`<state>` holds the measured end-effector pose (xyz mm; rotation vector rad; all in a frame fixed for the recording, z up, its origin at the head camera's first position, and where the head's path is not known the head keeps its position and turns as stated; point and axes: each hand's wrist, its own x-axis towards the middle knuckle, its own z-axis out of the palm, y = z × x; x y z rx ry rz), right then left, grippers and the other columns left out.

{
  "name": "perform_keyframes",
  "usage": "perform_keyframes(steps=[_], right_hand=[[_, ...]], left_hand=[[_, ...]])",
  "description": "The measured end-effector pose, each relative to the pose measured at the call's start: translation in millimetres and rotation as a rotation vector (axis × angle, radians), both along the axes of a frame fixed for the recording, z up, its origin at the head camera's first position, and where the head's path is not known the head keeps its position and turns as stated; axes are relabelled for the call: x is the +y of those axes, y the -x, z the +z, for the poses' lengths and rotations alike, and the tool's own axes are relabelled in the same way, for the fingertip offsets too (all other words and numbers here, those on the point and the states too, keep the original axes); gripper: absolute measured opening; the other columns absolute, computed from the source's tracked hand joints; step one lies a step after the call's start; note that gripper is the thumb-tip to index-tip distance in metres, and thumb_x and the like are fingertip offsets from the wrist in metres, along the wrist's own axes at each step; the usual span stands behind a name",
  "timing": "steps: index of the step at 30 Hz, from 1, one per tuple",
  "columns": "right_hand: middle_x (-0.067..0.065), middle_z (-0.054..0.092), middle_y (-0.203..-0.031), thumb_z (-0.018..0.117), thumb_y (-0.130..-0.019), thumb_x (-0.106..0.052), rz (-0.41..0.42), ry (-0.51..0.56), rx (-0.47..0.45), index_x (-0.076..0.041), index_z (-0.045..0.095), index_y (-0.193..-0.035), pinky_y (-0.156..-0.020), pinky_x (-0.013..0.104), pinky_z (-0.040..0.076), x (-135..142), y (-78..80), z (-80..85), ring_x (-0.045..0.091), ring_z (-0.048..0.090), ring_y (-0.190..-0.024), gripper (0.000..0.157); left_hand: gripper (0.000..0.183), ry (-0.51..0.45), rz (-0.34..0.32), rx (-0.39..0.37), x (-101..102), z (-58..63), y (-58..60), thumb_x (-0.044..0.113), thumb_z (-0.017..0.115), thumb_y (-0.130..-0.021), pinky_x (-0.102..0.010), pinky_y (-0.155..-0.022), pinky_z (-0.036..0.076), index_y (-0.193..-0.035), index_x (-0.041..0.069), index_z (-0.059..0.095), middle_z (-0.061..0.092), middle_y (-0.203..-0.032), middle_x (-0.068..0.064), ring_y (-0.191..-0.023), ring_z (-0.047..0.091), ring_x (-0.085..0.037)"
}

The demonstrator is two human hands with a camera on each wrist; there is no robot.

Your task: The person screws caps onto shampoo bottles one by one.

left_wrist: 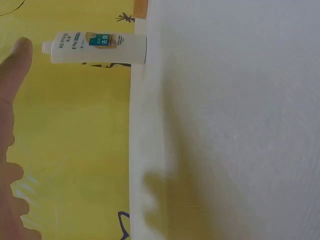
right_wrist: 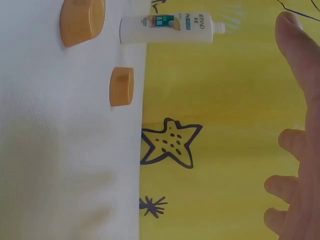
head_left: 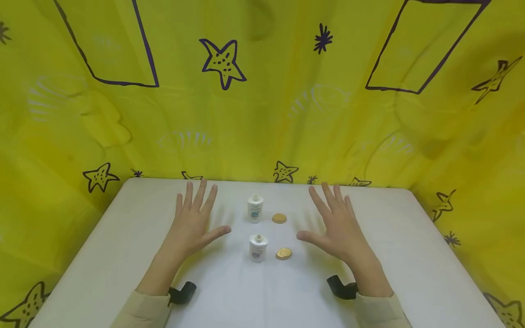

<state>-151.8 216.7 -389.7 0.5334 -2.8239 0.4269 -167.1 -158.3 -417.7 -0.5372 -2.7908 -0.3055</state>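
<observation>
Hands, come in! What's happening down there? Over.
Left hand open, holding nothing. Right hand same. Two white bottles upright, uncapped, between them. Two loose caps between bottles and right hand.

On the white tabletop (head_left: 262, 300), 2 white toiletry bottles are stood upright with bare necks: a far bottle (head_left: 255, 211) and a near bottle (head_left: 258, 250). Just right of them, 2 golden-tan caps are laid, a far cap (head_left: 279, 218) and a near cap (head_left: 283, 253).

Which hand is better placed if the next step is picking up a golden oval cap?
Probably the right hand: it is empty, and both golden oval caps lie on its side of the white plastic bottles; the left hand is farther away.
</observation>
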Motion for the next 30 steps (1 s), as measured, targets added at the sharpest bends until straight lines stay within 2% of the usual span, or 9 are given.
perform_keyframes(steps=[6,13,20,23,27,30], right_hand=[[0.010,0.008,-0.167,0.068,-0.073,-0.077,0.046,-0.008,-0.030,-0.029,0.018,-0.160,-0.118,0.064,0.007,-8.4,-5.0,0.3,0.042,0.000,-0.152,0.111],[0.011,0.016,-0.166,0.070,-0.073,-0.075,0.123,-0.022,-0.021,-0.029,0.023,-0.159,-0.118,0.064,0.010,-21.6,-9.0,-2.4,0.042,0.007,-0.152,0.108],[0.010,0.019,-0.166,0.075,-0.069,-0.073,0.163,0.005,-0.054,-0.031,0.026,-0.158,-0.119,0.061,0.011,-30.6,-12.6,-5.7,0.038,0.009,-0.153,0.110],[0.008,0.019,-0.166,0.075,-0.070,-0.071,0.183,0.011,-0.076,-0.032,0.026,-0.158,-0.120,0.059,0.013,-33.3,-14.5,-7.7,0.038,0.011,-0.152,0.108],[0.007,0.022,-0.165,0.078,-0.070,-0.067,0.214,0.011,-0.104,-0.032,0.027,-0.158,-0.120,0.057,0.016,-36.1,-16.8,-10.3,0.038,0.017,-0.151,0.107],[0.007,0.025,-0.164,0.082,-0.068,-0.063,0.234,0.007,-0.123,-0.033,0.032,-0.156,-0.119,0.057,0.020,-38.2,-17.7,-12.0,0.039,0.022,-0.150,0.105]], left_hand=[[0.110,-0.040,-0.052,-0.053,8.6,1.5,-4.6,0.073,0.061,-0.083,-0.070,-0.115,0.011,-0.161,0.013,0.012,0.003,-0.167,-0.016,-0.151,0.000,-0.047],[0.105,-0.122,-0.165,-0.116,19.7,1.3,-11.4,0.067,0.065,-0.084,-0.064,-0.117,0.017,-0.161,0.016,0.014,0.008,-0.167,-0.013,-0.152,0.007,-0.042],[0.103,-0.172,-0.229,-0.225,22.8,-2.2,-15.1,0.066,0.065,-0.085,-0.060,-0.117,0.021,-0.161,0.023,0.010,0.005,-0.168,-0.007,-0.153,0.007,-0.037],[0.101,-0.251,-0.253,-0.300,23.4,-2.0,-17.3,0.061,0.069,-0.085,-0.059,-0.117,0.022,-0.161,0.027,0.012,0.006,-0.168,-0.003,-0.153,0.010,-0.035],[0.098,-0.342,-0.287,-0.406,23.4,0.0,-20.0,0.062,0.068,-0.085,-0.058,-0.117,0.024,-0.160,0.031,0.014,0.010,-0.168,-0.002,-0.153,0.015,-0.031],[0.096,-0.364,-0.300,-0.448,22.7,1.5,-21.2,0.067,0.065,-0.084,-0.056,-0.117,0.025,-0.160,0.032,0.018,0.015,-0.167,-0.003,-0.152,0.019,-0.029]])
